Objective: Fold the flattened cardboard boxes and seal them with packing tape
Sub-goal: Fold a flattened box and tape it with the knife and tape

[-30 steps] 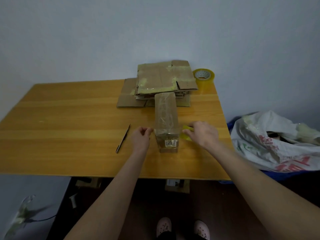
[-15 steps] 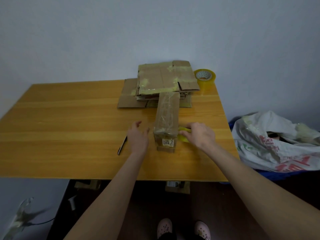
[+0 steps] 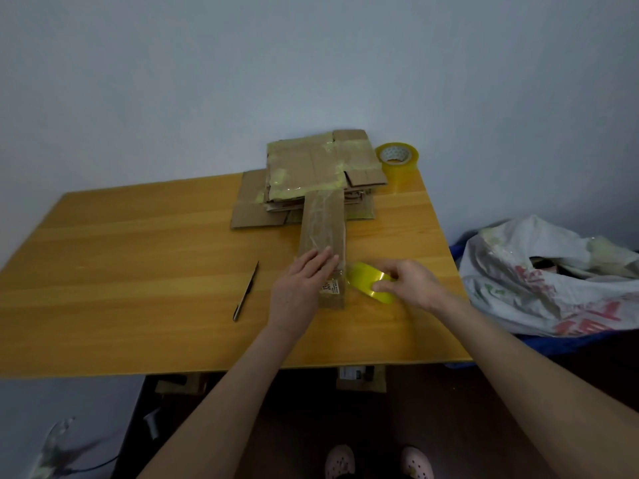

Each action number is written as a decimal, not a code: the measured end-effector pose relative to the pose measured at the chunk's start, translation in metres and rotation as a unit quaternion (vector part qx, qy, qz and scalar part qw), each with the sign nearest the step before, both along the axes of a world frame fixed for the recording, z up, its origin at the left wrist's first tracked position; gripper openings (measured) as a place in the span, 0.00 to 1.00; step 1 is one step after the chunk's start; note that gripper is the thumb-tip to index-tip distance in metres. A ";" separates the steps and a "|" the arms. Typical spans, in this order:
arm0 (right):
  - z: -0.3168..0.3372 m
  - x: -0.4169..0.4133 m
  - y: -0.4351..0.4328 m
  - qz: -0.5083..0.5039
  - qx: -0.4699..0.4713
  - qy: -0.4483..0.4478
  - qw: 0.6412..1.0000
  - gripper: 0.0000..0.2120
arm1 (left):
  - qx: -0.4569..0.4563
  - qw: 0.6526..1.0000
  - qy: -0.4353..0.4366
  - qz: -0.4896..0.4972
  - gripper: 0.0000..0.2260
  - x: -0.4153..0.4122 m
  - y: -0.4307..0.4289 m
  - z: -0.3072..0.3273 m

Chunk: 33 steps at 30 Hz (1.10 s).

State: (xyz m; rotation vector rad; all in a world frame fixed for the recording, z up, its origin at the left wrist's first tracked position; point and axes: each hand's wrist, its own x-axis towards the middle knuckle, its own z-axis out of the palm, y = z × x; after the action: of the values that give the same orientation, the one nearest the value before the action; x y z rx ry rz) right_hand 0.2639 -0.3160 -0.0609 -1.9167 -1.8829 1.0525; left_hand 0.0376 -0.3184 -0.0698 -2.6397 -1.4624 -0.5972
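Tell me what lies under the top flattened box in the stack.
Edges of more flattened cardboard show beneath the top flattened box, and a wider sheet sticks out left. Their covered faces and exact count are hidden.

We see a brown box (image 3: 323,223) with a white label (image 3: 330,286), black print. Yellow tape (image 3: 368,281). Another yellow roll (image 3: 397,160), white core, far right corner. Brown flats (image 3: 321,164), pale green-yellow strips. Orange wood-grain table (image 3: 138,271). Dark knife (image 3: 245,292). White bag (image 3: 539,271), red and green print.
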 end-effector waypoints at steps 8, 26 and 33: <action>-0.002 0.007 -0.005 -0.012 0.028 0.099 0.995 0.05 | -0.007 0.999 -0.032 -0.006 0.22 -0.002 0.011 -0.004; 0.022 -0.004 0.005 0.062 0.065 -0.169 0.981 0.21 | -0.038 0.995 -0.087 0.031 0.16 -0.008 0.004 -0.016; 0.009 -0.017 0.020 0.023 0.047 -0.100 0.994 0.18 | -0.028 0.987 -0.154 0.038 0.12 -0.009 0.007 -0.001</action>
State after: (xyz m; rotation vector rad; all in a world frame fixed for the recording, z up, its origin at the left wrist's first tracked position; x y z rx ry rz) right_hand 0.2468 -0.2961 -0.0520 -1.9993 -2.0514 0.7937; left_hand 0.0284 -0.3110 -0.0706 -2.6076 -1.6703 -1.0088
